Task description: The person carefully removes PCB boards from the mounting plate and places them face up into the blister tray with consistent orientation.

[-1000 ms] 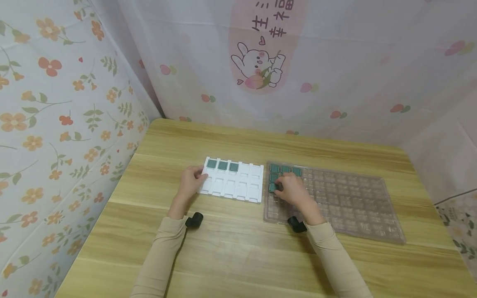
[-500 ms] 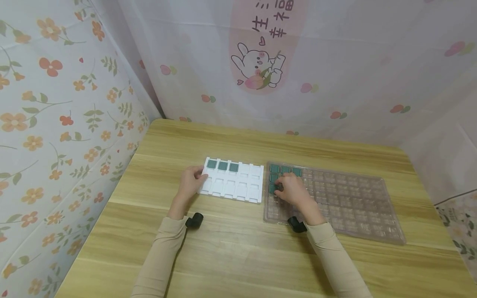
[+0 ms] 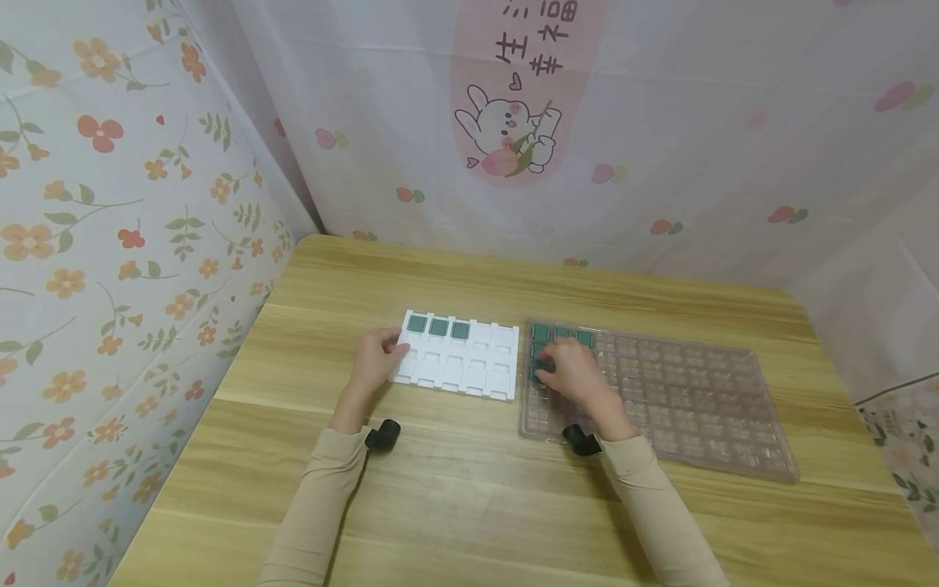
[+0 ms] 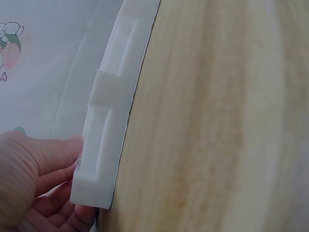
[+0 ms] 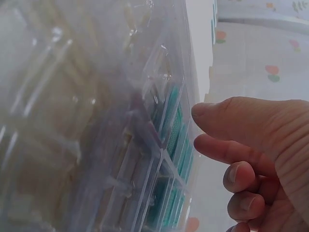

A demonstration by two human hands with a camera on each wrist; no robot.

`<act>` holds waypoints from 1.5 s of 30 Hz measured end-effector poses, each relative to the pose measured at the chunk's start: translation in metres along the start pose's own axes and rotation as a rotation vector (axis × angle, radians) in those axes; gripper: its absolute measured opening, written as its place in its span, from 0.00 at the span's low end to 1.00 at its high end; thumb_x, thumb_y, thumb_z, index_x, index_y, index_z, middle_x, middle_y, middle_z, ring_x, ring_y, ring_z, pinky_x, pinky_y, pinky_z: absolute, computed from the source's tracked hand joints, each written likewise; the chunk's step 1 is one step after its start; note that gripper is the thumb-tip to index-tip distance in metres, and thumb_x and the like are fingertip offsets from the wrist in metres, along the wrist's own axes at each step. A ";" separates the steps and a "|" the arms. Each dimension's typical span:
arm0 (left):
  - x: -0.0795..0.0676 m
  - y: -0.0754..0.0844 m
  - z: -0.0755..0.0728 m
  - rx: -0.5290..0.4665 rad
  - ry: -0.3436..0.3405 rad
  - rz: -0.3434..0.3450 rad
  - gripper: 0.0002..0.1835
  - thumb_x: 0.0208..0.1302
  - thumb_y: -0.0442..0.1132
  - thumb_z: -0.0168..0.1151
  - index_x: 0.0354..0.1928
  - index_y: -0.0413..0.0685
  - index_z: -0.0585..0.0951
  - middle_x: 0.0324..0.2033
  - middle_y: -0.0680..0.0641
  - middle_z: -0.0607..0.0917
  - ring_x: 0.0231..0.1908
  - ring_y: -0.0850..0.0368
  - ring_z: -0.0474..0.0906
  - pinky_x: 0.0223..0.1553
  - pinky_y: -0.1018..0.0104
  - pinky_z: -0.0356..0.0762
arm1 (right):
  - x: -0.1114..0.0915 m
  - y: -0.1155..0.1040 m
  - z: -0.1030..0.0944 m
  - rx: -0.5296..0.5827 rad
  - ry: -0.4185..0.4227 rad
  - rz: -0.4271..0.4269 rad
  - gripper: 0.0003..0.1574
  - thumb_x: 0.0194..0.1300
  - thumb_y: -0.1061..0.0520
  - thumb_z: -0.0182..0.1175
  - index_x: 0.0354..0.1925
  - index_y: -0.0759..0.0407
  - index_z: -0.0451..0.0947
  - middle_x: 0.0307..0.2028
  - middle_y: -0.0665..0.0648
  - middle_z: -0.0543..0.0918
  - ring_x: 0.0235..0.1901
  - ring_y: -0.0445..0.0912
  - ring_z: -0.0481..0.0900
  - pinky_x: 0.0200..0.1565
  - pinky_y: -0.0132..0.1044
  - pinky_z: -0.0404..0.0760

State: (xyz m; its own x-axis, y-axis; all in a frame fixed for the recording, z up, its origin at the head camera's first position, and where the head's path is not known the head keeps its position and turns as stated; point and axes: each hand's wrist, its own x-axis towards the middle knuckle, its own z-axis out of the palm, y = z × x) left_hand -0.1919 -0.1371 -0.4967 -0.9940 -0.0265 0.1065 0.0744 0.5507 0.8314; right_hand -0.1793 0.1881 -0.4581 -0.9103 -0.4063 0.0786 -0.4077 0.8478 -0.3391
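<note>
In the head view my left hand (image 3: 376, 357) grips the left edge of a white compartment tray (image 3: 455, 372). The left wrist view shows the thumb (image 4: 60, 153) at the tray's edge and other fingers partly under it. Three green square chips (image 3: 438, 327) sit in the tray's far row. My right hand (image 3: 575, 373) is over the near-left part of a clear plastic tray (image 3: 704, 408), beside green chips (image 3: 540, 332) in its pockets. In the right wrist view its thumb and index finger stand a little apart near the chips (image 5: 175, 123), with nothing visible between them; the other fingers are bent.
Both trays lie side by side on a wood-grain table (image 3: 455, 505), a narrow gap between them. Printed curtains (image 3: 660, 122) hang behind the table and at its left. A black wrist camera (image 3: 383, 434) sits at each sleeve cuff.
My right hand has shifted very slightly at the near-left green chips, its fingertips moving a little to the left. The left hand and both trays look unmoved.
</note>
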 end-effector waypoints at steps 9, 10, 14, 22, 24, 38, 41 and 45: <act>-0.001 -0.002 0.001 0.007 -0.006 -0.012 0.17 0.58 0.28 0.62 0.49 0.26 0.78 0.42 0.31 0.80 0.34 0.46 0.74 0.35 0.62 0.71 | 0.006 -0.003 0.002 0.021 0.018 -0.013 0.12 0.50 0.61 0.70 0.34 0.67 0.83 0.24 0.56 0.75 0.23 0.44 0.68 0.26 0.37 0.72; -0.001 -0.002 0.001 0.006 -0.006 -0.013 0.17 0.58 0.28 0.62 0.49 0.26 0.78 0.42 0.31 0.80 0.34 0.46 0.74 0.36 0.61 0.72 | 0.007 -0.003 0.002 0.020 0.020 -0.015 0.12 0.50 0.61 0.70 0.34 0.68 0.83 0.24 0.56 0.75 0.22 0.44 0.67 0.25 0.36 0.72; 0.000 -0.003 0.001 0.007 -0.006 -0.009 0.17 0.58 0.28 0.62 0.49 0.26 0.78 0.42 0.31 0.80 0.34 0.46 0.75 0.36 0.61 0.72 | 0.010 -0.003 0.005 0.012 0.032 -0.035 0.13 0.50 0.61 0.70 0.34 0.68 0.83 0.24 0.57 0.77 0.22 0.44 0.68 0.24 0.35 0.71; 0.000 -0.001 0.000 0.010 -0.015 -0.018 0.18 0.58 0.28 0.62 0.50 0.27 0.77 0.42 0.31 0.80 0.33 0.47 0.73 0.34 0.63 0.70 | 0.019 -0.009 0.009 0.029 0.058 -0.047 0.13 0.51 0.60 0.69 0.35 0.67 0.83 0.26 0.59 0.78 0.24 0.47 0.71 0.26 0.38 0.74; 0.000 -0.001 0.000 0.009 -0.016 -0.015 0.18 0.58 0.28 0.62 0.50 0.26 0.77 0.42 0.31 0.80 0.33 0.47 0.73 0.34 0.63 0.70 | 0.021 -0.012 0.009 0.040 0.054 -0.039 0.13 0.51 0.60 0.69 0.35 0.67 0.83 0.26 0.58 0.78 0.24 0.47 0.71 0.26 0.38 0.74; 0.001 0.000 -0.001 0.004 -0.004 0.002 0.17 0.58 0.28 0.62 0.49 0.26 0.77 0.41 0.30 0.80 0.33 0.45 0.75 0.35 0.61 0.72 | 0.043 -0.029 0.012 0.036 0.073 -0.055 0.13 0.52 0.60 0.69 0.36 0.67 0.83 0.29 0.59 0.79 0.26 0.47 0.71 0.32 0.42 0.74; 0.001 0.000 -0.001 0.000 -0.009 -0.007 0.17 0.58 0.28 0.62 0.49 0.26 0.77 0.42 0.31 0.80 0.34 0.46 0.75 0.35 0.61 0.72 | 0.047 -0.033 0.013 0.036 0.068 -0.049 0.14 0.53 0.59 0.68 0.37 0.67 0.83 0.27 0.58 0.78 0.25 0.47 0.70 0.31 0.40 0.72; 0.001 -0.001 0.000 0.001 -0.013 -0.008 0.17 0.58 0.28 0.62 0.49 0.26 0.78 0.43 0.31 0.80 0.34 0.46 0.75 0.36 0.61 0.72 | 0.052 -0.038 0.014 0.045 0.063 -0.049 0.14 0.53 0.59 0.68 0.37 0.67 0.83 0.26 0.58 0.78 0.26 0.47 0.71 0.31 0.40 0.72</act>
State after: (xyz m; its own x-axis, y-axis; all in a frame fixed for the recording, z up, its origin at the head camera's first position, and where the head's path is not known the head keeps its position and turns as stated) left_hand -0.1925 -0.1379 -0.4980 -0.9955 -0.0202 0.0928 0.0663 0.5516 0.8315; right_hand -0.2099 0.1297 -0.4546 -0.8926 -0.4236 0.1547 -0.4497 0.8105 -0.3753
